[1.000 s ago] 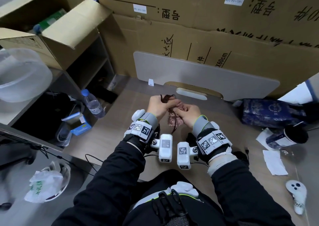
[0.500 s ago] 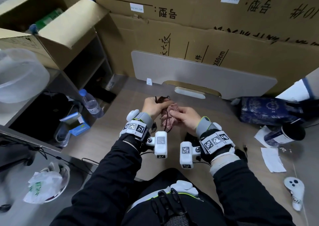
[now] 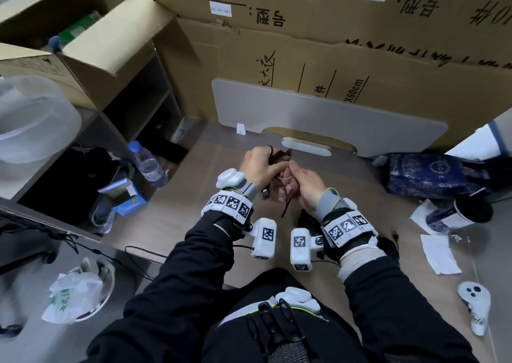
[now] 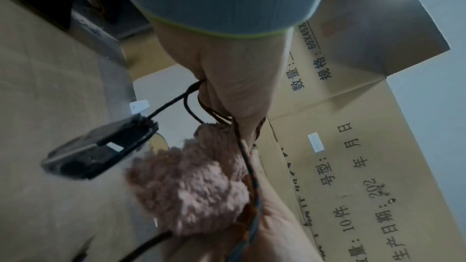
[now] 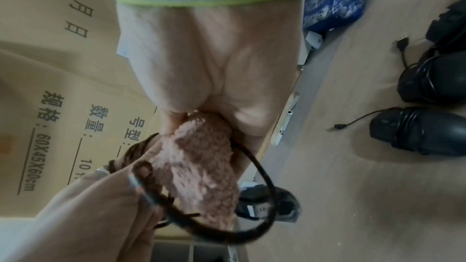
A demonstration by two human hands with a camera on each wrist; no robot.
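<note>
Head view: left hand (image 3: 257, 165) still grips the cord (image 3: 275, 155), right hand (image 3: 307, 185) still pinches the plush (image 3: 286, 183)

Likely a storeroom or office corner, stacked cardboard boxes (image 3: 332, 43), cluttered desk (image 3: 177, 218)

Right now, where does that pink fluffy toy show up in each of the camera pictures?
Head: pink fluffy toy at centre, between left hand and right hand.
Left wrist: toy lower centre, beside a black fob.
Right wrist: toy at centre, a dark cord curving past it.
Shared landmark: the printed cardboard box behind.
</note>
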